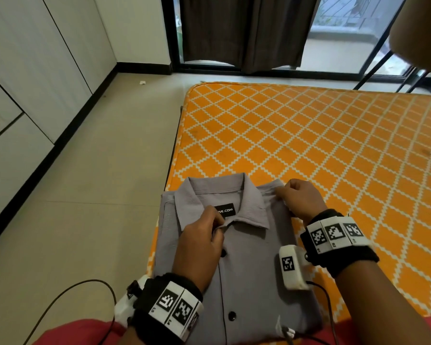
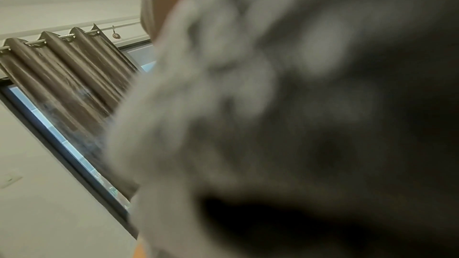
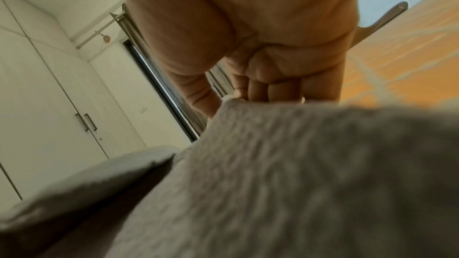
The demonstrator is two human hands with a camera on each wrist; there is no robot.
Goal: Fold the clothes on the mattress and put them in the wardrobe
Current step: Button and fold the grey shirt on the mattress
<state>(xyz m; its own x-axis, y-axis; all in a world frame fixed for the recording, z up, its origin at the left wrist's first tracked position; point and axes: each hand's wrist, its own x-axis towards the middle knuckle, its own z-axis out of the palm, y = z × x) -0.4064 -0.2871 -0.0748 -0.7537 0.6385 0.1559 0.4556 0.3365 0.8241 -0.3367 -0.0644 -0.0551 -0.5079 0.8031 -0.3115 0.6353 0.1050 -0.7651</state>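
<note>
A grey button-up shirt lies folded into a rectangle at the near left corner of the orange patterned mattress, collar up and black label showing. My left hand pinches the front of the collar at the placket. My right hand grips the shirt's right shoulder edge with curled fingers. The left wrist view is filled with blurred grey shirt cloth. In the right wrist view my right hand holds the edge of the shirt cloth, with the mattress beside it.
White wardrobe doors line the left wall, with handles showing in the right wrist view. Beige tiled floor lies between wardrobe and mattress. Dark curtains hang over a glass door at the back. A black cable trails near my left wrist.
</note>
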